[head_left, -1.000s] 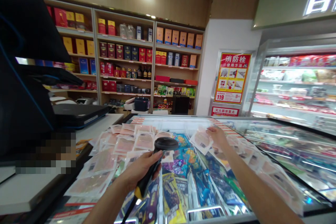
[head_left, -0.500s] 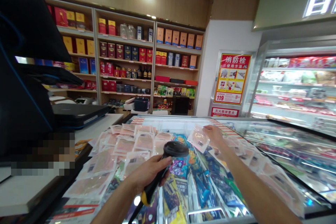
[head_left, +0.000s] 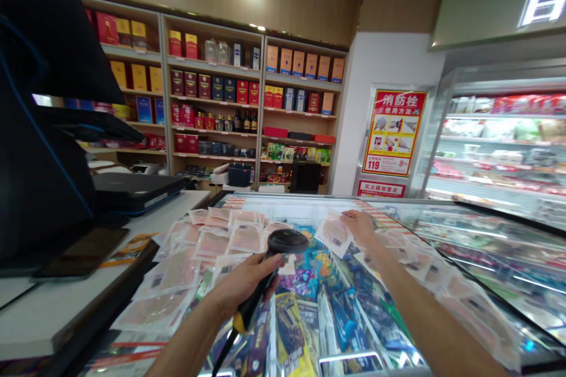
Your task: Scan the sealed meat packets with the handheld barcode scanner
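Note:
My left hand (head_left: pixel 247 283) is wrapped round the handle of a black and yellow barcode scanner (head_left: pixel 287 241), its head tipped up and its cord running down toward me. Between the fingertips of my right hand (head_left: pixel 359 227) is the corner of a clear flat packet (head_left: pixel 335 234) with a barcode label on its lower part. The scanner head is to the left of this packet, apart from it. Many similar packets (head_left: pixel 244 237) with pinkish contents overlap on the glass at left. Another row of packets (head_left: pixel 418 262) lies to the right, partly behind my right forearm.
Under the glass top of a chest freezer (head_left: pixel 265 203) are colourful bags (head_left: pixel 292 330). On the left counter (head_left: pixel 39 321) stand a dark monitor (head_left: pixel 48 41), a phone (head_left: pixel 82 253) and a black flat device (head_left: pixel 137 188). Shelves of boxes (head_left: pixel 212 88) line the back wall.
My left hand and the scanner have moved slightly left and up, away from the packet. My right hand keeps the packet in nearly the same place.

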A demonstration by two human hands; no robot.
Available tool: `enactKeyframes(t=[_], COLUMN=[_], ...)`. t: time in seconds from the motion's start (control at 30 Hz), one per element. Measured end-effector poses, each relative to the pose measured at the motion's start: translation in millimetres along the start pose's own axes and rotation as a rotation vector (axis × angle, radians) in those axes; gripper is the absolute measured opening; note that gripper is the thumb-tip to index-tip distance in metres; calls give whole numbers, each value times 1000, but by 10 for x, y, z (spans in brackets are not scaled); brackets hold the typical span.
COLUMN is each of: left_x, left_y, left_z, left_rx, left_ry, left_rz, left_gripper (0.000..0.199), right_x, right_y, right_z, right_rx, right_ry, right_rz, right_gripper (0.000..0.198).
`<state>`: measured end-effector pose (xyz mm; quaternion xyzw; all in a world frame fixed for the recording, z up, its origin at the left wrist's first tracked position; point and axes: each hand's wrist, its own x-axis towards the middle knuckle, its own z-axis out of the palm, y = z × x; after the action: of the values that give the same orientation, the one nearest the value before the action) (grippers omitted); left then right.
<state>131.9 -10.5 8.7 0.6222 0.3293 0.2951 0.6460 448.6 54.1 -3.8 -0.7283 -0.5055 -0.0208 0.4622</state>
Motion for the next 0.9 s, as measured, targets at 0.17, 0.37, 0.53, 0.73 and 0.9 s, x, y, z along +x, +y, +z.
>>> enactKeyframes(t=[0.17, 0.37, 0.53, 0.73, 0.9], left_x=[-26, -133, -280, -406, -381], left_y=[11, 8, -12, -25, -35], left_z=[-281, -603, -794, -919, -900], left_rx=[-67, -115, -157, -129, -141], left_ry=[239, 393, 440, 479, 484], left_rz=[-24, -17, 3, 6, -12], left_gripper=[38, 40, 38, 38, 35], right_x=[-38, -205, -369, -606, -690], right_y=[-175, -624, -899, -1092, -1136], right_z=[98, 407, 799, 1157, 1271], right_rx=[145, 368, 271, 219, 170], right_ry=[-77, -316, -469, -544, -493], right_rz=[58, 60, -27, -125, -170], right_gripper=[22, 22, 22, 20, 22])
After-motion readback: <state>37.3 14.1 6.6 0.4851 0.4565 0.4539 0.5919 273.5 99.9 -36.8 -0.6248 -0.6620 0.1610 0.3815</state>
